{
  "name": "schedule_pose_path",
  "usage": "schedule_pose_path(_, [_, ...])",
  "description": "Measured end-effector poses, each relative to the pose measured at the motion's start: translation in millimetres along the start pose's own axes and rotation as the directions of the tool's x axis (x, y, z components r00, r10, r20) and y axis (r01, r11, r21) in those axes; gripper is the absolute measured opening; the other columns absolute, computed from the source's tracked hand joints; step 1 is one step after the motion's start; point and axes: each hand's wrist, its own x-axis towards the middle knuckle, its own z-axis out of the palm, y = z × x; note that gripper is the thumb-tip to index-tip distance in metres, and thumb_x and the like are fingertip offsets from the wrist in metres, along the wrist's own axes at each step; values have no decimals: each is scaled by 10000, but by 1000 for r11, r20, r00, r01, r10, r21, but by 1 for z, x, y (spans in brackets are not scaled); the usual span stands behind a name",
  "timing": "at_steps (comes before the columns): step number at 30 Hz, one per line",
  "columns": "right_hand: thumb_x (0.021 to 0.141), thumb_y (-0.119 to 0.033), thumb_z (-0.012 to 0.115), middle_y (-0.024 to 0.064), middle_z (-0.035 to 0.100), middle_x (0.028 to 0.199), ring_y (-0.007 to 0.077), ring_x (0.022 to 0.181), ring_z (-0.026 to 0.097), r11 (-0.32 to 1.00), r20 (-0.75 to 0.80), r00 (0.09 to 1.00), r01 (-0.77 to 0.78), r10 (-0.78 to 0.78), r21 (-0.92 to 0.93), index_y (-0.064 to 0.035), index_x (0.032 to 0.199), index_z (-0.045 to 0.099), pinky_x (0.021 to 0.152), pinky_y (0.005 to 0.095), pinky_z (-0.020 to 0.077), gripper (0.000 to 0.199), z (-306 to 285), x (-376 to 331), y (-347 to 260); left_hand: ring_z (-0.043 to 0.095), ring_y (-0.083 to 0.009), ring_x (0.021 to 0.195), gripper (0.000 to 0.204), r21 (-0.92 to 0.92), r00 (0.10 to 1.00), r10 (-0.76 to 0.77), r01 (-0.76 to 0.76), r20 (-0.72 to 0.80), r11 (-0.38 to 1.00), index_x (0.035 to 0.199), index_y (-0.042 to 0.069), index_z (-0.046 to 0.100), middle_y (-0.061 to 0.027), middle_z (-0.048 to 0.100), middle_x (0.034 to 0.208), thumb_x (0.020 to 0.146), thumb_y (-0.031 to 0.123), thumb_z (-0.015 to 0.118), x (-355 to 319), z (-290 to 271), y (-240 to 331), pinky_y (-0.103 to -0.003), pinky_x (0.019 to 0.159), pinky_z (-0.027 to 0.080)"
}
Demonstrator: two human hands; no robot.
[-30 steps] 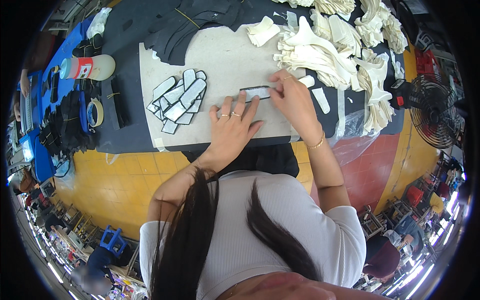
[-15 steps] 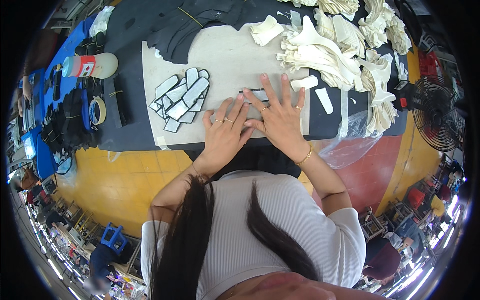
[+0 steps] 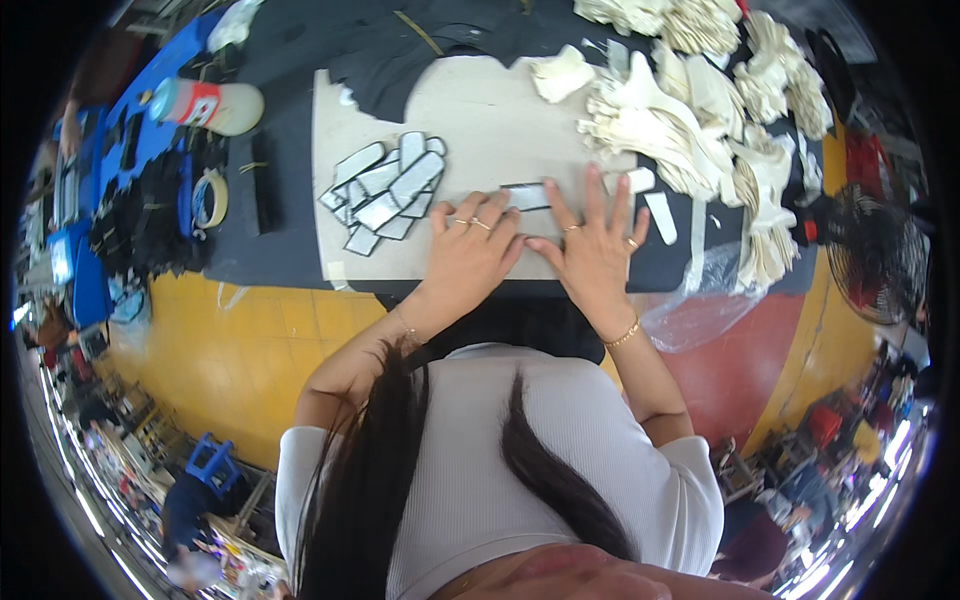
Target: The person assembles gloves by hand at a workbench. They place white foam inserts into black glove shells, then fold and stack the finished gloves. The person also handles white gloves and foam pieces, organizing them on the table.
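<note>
A small pale fabric piece with dark edging [image 3: 527, 197] lies flat on a light grey board [image 3: 470, 110] in front of me. My left hand [image 3: 472, 245] rests palm down, its fingertips at the piece's left end. My right hand [image 3: 592, 245] lies flat with fingers spread, its index finger at the right end. Neither hand grasps anything. Left of them is a loose pile of similar dark-edged pale pieces [image 3: 385, 190]. Just beyond my right fingertips lie a cream strip [image 3: 635, 180] and a white strip [image 3: 661, 217].
Cream fabric bundles [image 3: 660, 130] heap up at the right, by a clear plastic bag [image 3: 705, 300] and a black fan [image 3: 878, 255]. At the left are a bottle of pale liquid [image 3: 235, 108], a tape roll [image 3: 211, 199] and dark bundles [image 3: 145, 215]. Dark cloth covers the table [image 3: 285, 245].
My hands have moved slightly apart, uncovering more of the edged piece between them. The whole scene has shifted a little to the right as the view moved.
</note>
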Motion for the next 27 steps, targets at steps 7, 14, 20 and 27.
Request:
schedule_pose_path(7, [854,-401,715,72,319,1580,362,1382,306,996,-65,998,10,-5,86,-175,1377,571,1011,563,253,588,-4,10,-7,546,-284,1147,334,-270,995,-74,53,-69,961,1187,108,652,-92,580,1289,862,161,706,-2,-22,-3,-455,966,388])
schedule_pose_path(14, [804,-164,772,59,606,1227,283,1101,518,904,-8,999,31,-31,426,-84,1033,646,960,427,342,273,-12,32,-9,579,-329,1069,397,-198,771,-632,610,-75,767,1189,32,650,-163,614,1129,829,166,754,-3,-73,-127,-391,915,464])
schedule_pose_path(20, [830,-151,743,66,641,823,224,786,571,662,98,929,177,-356,728,-64,989,615,867,352,395,222,-27,76,-26,578,-277,904,301,-167,718,-633,689,289,705,1065,-6,698,-150,627,951,850,199,746,4,-85,-153,-376,771,458])
schedule_pose_path(27, [831,-174,739,23,637,954,188,1018,572,639,116,781,405,-613,654,-126,1077,667,905,367,299,261,-14,154,-69,510,-194,593,222,-429,713,-699,651,63,625,1009,-11,702,-119,579,680,871,162,723,-1,-103,-136,-332,582,423])
